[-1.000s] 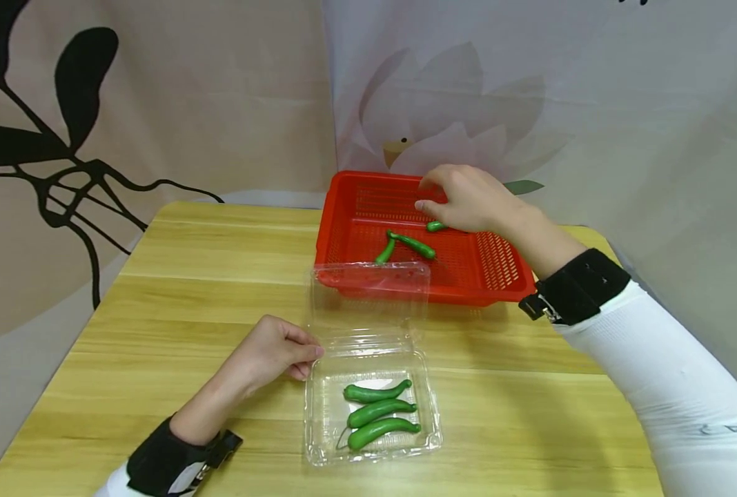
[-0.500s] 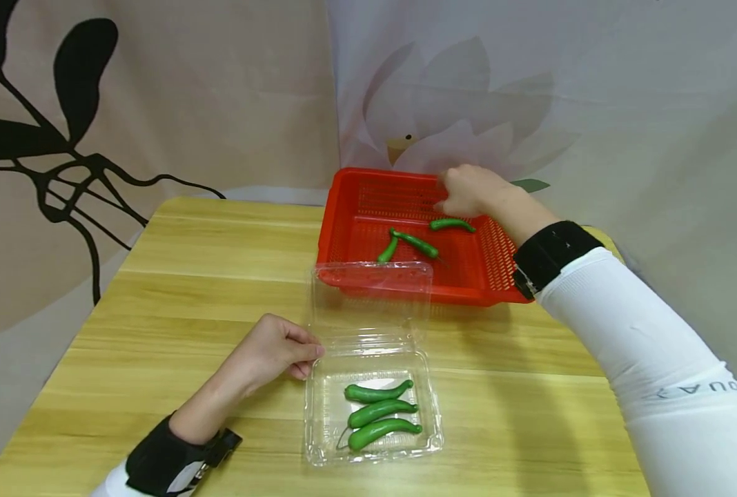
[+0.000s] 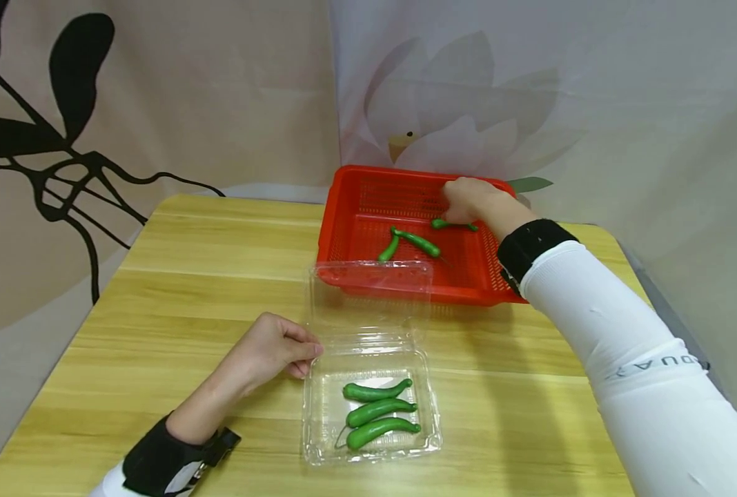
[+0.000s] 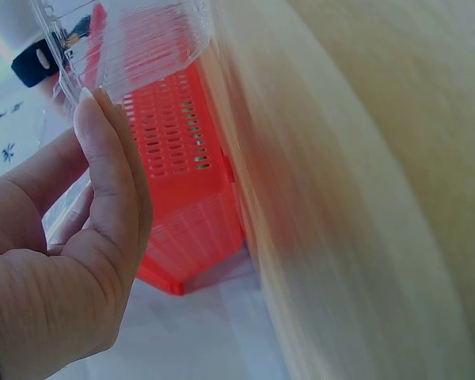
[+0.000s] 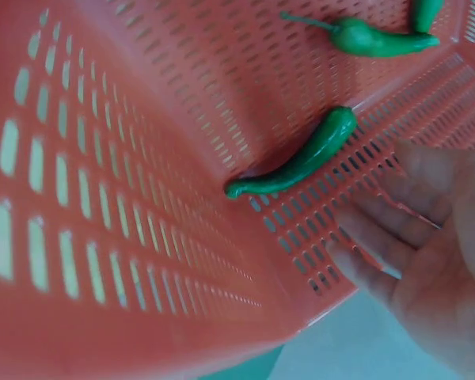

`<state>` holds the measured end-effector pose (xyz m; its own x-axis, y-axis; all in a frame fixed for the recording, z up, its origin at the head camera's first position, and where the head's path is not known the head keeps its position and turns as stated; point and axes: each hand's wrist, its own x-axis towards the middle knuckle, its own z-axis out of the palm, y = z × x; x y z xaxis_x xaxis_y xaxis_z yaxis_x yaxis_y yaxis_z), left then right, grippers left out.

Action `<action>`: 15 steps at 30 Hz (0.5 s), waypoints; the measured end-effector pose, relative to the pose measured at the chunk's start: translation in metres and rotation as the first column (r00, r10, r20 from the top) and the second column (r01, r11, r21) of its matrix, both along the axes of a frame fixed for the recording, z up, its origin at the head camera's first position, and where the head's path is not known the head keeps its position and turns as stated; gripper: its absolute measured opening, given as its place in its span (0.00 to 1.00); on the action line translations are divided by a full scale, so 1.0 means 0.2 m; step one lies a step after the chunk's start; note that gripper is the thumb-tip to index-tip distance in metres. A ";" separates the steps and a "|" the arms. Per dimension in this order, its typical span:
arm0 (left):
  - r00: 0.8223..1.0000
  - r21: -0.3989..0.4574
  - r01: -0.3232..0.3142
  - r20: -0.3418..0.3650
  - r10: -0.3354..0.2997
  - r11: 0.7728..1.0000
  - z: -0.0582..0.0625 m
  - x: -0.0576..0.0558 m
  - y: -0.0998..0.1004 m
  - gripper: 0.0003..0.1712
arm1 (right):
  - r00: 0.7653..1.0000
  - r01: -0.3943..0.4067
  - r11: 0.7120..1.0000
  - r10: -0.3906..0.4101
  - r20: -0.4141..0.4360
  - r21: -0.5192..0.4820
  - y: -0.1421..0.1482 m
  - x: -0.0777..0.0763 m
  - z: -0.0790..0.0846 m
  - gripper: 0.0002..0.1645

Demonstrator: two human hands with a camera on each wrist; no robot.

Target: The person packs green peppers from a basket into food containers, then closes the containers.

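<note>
A clear plastic clamshell box lies with its lid folded back, three green chili peppers side by side in its base. My left hand pinches the box's left edge near the hinge between thumb and fingers, as the left wrist view also shows. Inside the red plastic basket, my right hand reaches down at the back right. In the right wrist view its fingers are extended, apart from a curved green chili pepper. Two more chili peppers lie crossed left of it.
The basket stands at the back of a wooden table, close to a printed cloth backdrop. The clear lid overlaps the basket's front rim in the head view.
My right hand has moved slightly right and lowered into the basket, over the pepper at the back right. The left hand keeps its pinch on the box.
</note>
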<state>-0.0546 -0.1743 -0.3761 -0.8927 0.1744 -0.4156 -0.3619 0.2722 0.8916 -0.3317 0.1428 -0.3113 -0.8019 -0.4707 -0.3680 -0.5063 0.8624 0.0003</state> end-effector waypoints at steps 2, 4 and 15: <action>1.000 -0.001 0.004 -0.006 -0.004 1.000 0.00 0.00 0.00 0.07 | 0.999 0.016 1.000 -0.016 0.030 0.010 -0.01 -0.01 -0.02 0.14; 1.000 -0.002 0.009 -0.015 -0.009 1.000 0.00 0.00 -0.01 0.07 | 0.998 0.024 0.999 -0.026 0.052 0.026 -0.02 -0.01 -0.03 0.12; 1.000 0.000 0.014 -0.021 -0.014 1.000 0.00 0.00 0.00 0.07 | 0.994 0.058 0.991 -0.068 0.082 0.122 -0.06 -0.01 -0.04 0.09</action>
<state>-0.0550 -0.1736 -0.3754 -0.8985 0.1873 -0.3969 -0.3394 0.2769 0.8990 -0.3343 0.1315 -0.3198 -0.7915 -0.3691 -0.4871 -0.4537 0.8889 0.0637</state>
